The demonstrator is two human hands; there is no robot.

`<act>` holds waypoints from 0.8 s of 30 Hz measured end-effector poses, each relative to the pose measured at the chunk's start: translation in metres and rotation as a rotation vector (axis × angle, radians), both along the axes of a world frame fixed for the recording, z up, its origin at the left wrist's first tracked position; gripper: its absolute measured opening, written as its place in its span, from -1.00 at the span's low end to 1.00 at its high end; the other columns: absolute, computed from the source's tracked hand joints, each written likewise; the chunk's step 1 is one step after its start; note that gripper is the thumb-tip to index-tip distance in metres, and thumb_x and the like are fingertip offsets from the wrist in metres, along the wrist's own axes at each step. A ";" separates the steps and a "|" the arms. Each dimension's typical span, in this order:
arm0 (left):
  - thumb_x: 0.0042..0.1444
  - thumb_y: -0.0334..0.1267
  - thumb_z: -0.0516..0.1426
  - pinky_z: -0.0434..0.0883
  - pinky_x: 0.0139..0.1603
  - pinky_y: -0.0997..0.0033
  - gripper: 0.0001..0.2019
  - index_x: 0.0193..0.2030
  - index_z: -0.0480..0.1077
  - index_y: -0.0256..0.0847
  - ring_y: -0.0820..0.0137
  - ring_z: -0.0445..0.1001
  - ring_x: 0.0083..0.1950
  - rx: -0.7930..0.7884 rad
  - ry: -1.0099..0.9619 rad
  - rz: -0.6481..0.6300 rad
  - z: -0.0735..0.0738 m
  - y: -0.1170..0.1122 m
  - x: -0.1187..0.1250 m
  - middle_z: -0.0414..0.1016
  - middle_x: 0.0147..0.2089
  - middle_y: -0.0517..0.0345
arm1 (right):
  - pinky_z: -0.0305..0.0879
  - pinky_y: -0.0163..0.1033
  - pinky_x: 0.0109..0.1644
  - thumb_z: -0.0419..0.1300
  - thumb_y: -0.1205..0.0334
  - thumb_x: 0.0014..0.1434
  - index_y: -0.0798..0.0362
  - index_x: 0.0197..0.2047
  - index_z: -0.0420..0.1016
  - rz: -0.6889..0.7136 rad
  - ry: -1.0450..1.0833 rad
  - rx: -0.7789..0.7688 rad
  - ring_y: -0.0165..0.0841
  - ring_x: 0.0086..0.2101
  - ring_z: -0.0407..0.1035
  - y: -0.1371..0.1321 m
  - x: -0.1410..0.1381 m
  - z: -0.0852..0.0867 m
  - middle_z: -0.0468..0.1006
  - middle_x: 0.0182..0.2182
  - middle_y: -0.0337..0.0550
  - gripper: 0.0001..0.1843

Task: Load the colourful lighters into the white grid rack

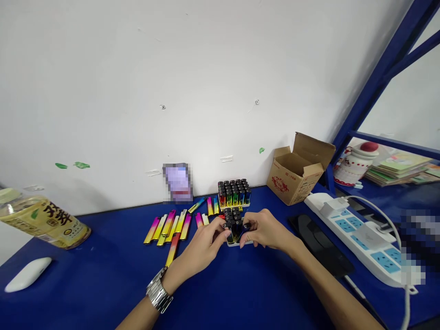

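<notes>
Lighters (233, 228) stand packed upright in a white tray (239, 244) on the blue table (103, 279), between the hands. The left hand (201, 243) and right hand (264, 230) press in from either side, fingers closed on the black-topped lighters. Just behind stands 1 more full tray (234, 195); loose lighter bodies (168, 229) lie to the left.
</notes>
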State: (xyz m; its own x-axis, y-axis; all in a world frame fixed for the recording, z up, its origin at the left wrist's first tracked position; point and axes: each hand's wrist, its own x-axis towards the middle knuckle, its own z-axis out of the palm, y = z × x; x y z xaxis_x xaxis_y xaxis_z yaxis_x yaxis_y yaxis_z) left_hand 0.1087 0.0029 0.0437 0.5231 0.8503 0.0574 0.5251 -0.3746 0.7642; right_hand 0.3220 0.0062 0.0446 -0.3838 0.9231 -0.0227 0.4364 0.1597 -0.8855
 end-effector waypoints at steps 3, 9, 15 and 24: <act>0.31 -0.08 -0.10 0.27 -0.32 0.42 -0.77 -0.24 0.23 -0.14 0.39 0.43 -0.34 0.034 0.026 -0.011 0.001 -0.002 0.002 0.46 -0.37 0.23 | 0.16 -0.37 -0.69 0.37 0.12 -0.08 0.09 -0.42 0.43 0.012 -0.119 -0.036 -0.43 -0.73 0.27 0.001 0.000 -0.002 0.35 -0.73 -0.37 -0.73; 0.33 -0.21 -0.15 0.28 -0.40 0.40 -0.82 -0.23 0.20 -0.15 0.34 0.42 -0.36 0.257 0.214 -0.023 -0.004 -0.006 0.004 0.43 -0.33 0.12 | 0.12 -0.38 -0.65 0.44 0.06 -0.19 0.08 -0.51 0.36 -0.003 -0.215 -0.078 -0.44 -0.71 0.26 0.003 -0.006 -0.001 0.31 -0.73 -0.39 -0.63; 0.34 -0.20 -0.16 0.36 -0.33 0.34 -0.80 -0.18 0.21 -0.18 0.30 0.46 -0.29 0.338 0.269 -0.011 -0.011 -0.009 0.008 0.46 -0.27 0.04 | -0.02 -0.34 -0.52 0.42 -0.26 -0.33 0.07 -0.52 0.36 0.053 -0.512 0.168 -0.35 -0.54 0.32 0.009 0.002 0.002 0.43 -0.62 -0.27 -0.41; 0.34 -0.25 -0.21 0.30 -0.35 0.31 -0.75 -0.25 0.21 -0.20 0.26 0.42 -0.36 0.434 0.449 -0.095 -0.006 -0.006 0.002 0.40 -0.39 0.04 | 0.02 -0.32 -0.47 0.42 -0.18 -0.22 0.00 -0.21 0.47 0.082 -0.707 0.124 -0.16 -0.40 0.47 0.008 0.008 0.000 0.54 -0.45 -0.18 -0.42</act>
State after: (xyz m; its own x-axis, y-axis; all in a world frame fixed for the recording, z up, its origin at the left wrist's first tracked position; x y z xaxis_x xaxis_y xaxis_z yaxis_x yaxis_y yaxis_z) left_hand 0.1107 -0.0031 0.0380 0.6485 0.7475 0.1435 0.7086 -0.6617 0.2449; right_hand 0.3300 0.0143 0.0448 -0.3839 0.9040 -0.1882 0.8807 0.2973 -0.3687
